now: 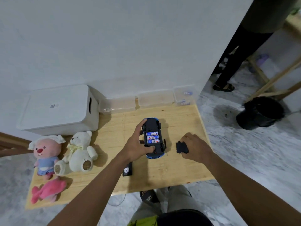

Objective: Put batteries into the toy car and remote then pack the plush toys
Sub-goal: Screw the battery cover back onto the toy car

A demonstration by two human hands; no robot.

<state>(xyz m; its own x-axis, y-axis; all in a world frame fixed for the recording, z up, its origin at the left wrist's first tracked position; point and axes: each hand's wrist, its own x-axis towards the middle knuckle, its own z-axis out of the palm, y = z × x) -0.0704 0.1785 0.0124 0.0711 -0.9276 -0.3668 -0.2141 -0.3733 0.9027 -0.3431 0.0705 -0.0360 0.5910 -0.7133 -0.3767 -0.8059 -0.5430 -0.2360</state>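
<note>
A blue toy car (153,126) lies upside down in the middle of the wooden table (179,167). Its open bay holds three batteries (152,137). My left hand (138,145) grips the car from its left side, thumb on the rear underside. To the car's right, my right hand (193,147) is shut on the black battery cover (181,147). The black remote (127,170) lies near my left wrist. At the table's left are a white teddy bear (79,150), a pink-faced plush in a blue shirt (45,155) and a pink plush (47,190).
A white lidded storage box (60,110) stands at the back left. Clear plastic containers (146,100) line the wall, the right one holding batteries (185,98). Another person's legs (234,59) and a black bin (259,113) are on the floor to the right.
</note>
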